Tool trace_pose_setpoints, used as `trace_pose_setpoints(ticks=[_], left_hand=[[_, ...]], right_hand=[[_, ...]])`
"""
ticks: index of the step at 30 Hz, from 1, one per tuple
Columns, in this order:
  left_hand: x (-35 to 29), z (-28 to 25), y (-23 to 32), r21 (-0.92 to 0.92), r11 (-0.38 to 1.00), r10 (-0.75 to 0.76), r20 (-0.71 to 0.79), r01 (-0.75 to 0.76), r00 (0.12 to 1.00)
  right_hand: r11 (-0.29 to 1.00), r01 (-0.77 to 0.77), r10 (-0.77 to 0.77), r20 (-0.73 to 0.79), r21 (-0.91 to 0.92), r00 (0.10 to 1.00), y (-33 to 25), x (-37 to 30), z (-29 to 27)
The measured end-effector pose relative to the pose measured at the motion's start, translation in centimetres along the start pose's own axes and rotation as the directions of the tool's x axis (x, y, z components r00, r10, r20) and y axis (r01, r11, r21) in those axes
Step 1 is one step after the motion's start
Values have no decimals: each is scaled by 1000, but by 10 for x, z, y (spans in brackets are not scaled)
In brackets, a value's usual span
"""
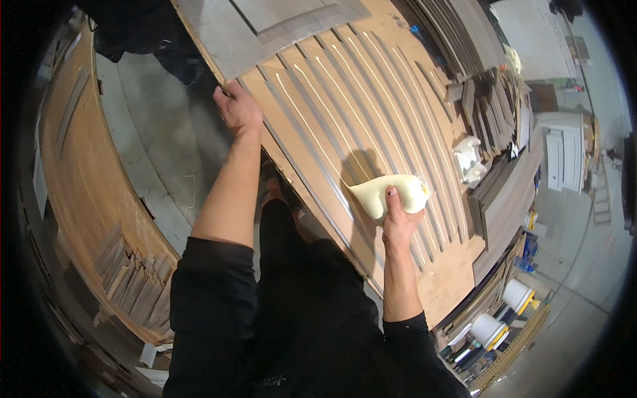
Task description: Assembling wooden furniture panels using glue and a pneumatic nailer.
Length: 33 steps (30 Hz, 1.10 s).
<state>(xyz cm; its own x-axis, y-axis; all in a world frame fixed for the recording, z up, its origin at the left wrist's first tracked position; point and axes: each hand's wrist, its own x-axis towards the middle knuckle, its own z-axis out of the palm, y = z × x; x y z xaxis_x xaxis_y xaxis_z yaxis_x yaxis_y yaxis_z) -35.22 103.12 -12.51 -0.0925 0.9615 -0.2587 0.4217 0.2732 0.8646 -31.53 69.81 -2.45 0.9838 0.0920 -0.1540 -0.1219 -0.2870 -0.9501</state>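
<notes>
My right hand (pixel 401 224) is wrapped round a squeeze bottle of pale yellow glue (pixel 375 196), thumb on its side. The bottle lies tilted, its narrow tip pointing left, low over the row of strips. Long grey-brown wooden strips (pixel 306 56) lie side by side on a tan board (pixel 441 292). Thin pale lines of glue run lengthwise along many of them. At the left, my left hand (pixel 240 111) is closed on the edge of the worktable, near a grey panel.
The grey framed panel (pixel 229 36) covers the far end of the table. Stacked boards (pixel 488 109) and a crumpled white wrapping (pixel 470 159) stand to the right. White buckets (pixel 489 330) sit lower right. Another wooden table (pixel 73 179) with wood offcuts (pixel 141 285) is on the left. A person in dark clothes stands at far left.
</notes>
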Motion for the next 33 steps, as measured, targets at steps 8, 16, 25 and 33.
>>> trace_pose_setpoints(ticks=[8,16,25,33], left_hand=[[23,6,-17,-125,992,31,27,-27,999],[29,10,-22,-129,988,91,75,-81,993],[24,-3,-14,-262,965,52,281,25,958],[37,1,-13,-245,960,-80,229,137,970]], right_hand=[[998,-56,51,-119,-32,992,21,-39,-77],[985,-162,136,-301,-63,944,38,-82,-144],[980,-199,174,-445,-11,879,71,-125,-215],[963,-256,178,-518,-83,837,80,-144,-247]])
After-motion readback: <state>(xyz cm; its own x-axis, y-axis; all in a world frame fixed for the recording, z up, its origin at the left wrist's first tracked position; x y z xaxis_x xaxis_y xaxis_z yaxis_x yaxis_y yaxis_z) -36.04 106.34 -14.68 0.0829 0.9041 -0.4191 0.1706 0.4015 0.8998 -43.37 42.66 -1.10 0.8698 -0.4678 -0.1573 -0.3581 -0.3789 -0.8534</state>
